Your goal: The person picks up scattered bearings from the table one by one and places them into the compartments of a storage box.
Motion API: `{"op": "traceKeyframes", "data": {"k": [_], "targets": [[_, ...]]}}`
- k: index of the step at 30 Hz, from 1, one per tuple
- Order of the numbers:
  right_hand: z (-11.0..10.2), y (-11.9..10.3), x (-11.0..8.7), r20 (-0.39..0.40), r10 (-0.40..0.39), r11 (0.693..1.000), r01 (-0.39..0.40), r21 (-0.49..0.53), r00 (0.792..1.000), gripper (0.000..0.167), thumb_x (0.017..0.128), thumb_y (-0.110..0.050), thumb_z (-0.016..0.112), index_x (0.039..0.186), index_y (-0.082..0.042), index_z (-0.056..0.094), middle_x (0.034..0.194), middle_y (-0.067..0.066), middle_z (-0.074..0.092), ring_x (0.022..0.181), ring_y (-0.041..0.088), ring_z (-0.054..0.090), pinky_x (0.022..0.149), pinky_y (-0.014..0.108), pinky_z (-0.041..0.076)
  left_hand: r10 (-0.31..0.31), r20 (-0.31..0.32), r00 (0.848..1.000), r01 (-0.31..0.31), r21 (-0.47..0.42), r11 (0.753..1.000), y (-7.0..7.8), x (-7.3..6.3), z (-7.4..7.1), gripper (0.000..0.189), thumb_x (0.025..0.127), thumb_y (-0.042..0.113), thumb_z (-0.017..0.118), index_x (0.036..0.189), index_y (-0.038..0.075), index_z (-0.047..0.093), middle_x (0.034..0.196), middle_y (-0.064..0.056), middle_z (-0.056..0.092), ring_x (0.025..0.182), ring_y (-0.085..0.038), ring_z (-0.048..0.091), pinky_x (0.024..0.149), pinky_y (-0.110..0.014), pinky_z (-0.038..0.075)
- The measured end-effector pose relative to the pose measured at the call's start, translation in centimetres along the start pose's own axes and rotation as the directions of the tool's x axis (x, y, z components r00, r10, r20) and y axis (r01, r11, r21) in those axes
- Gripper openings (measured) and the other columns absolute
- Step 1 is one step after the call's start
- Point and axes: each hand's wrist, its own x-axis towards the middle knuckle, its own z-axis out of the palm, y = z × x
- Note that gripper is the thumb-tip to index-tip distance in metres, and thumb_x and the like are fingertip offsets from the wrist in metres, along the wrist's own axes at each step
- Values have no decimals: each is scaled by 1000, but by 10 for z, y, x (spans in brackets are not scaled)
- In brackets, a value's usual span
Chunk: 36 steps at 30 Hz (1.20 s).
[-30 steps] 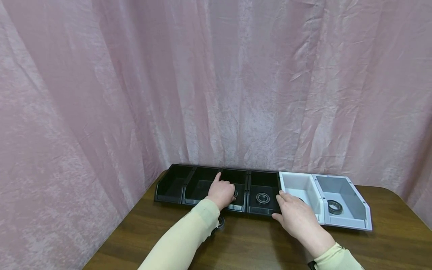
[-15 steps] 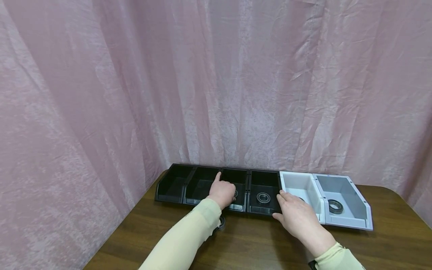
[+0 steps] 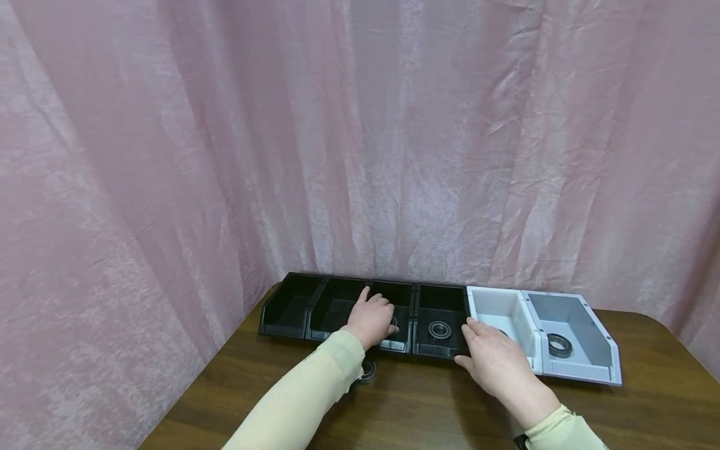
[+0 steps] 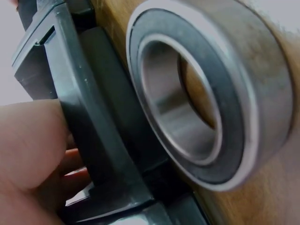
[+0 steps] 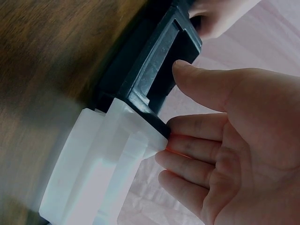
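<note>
My left hand [image 3: 368, 319] reaches into the third black bin [image 3: 396, 290] from the left, its fingers and thumb spread. A metal ball bearing [image 3: 394, 321] in that bin shows partly beside the hand; whether fingers touch it is hidden. Another bearing [image 3: 367, 378] stands on the table below the left wrist; it looms large in the left wrist view, with a dark seal ring. My right hand [image 3: 497, 356] has straightish fingers at the edge where the fourth black bin [image 3: 441, 297] meets the white bin [image 3: 495, 297]. One bearing [image 3: 439, 337] lies in the fourth black bin.
Two more black bins stand at the left end of the row. In the grey bin [image 3: 568, 306] at the right end lies a bearing [image 3: 564, 354]. The right hand mostly covers another in the white bin. A pink curtain [image 3: 360, 156] hangs behind the wooden table [image 3: 416, 406].
The left hand's curled fingers have opened out and its thumb has spread away from them, over the third black bin. The right hand stays in place.
</note>
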Motion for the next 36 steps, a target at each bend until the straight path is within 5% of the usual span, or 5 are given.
{"op": "traceKeyframes", "data": {"k": [6, 21, 36], "targets": [[1, -1, 0, 2, 5, 1000, -5, 5, 1000, 60, 92, -28, 91, 132, 12, 71, 143, 29, 67, 131, 46, 67, 109, 58, 54, -11, 24, 1000, 12, -55, 998, -2, -9, -12, 57, 111, 53, 63, 156, 19, 65, 165, -1, 56, 159, -28, 42, 133, -57, 22], [1, 1, 0, -4, 5, 1000, -5, 1, 1000, 60, 91, -28, 91, 132, 12, 71, 143, 29, 67, 130, 47, 67, 108, 58, 54, 41, -88, 995, -48, -75, 996, -7, -52, -55, 69, 111, 56, 61, 163, 11, 54, 168, -9, 52, 159, -30, 43, 132, -57, 27], [0, 1, 0, 2, 1, 1000, -1, 3, 1000, 60, 92, -28, 91, 132, 12, 71, 143, 30, 67, 130, 47, 67, 108, 58, 54, 131, -174, 976, -146, -76, 986, -2, -102, -61, 68, 109, 54, 68, 159, 9, 59, 158, -7, 62, 148, -29, 56, 129, -55, 33]]}}
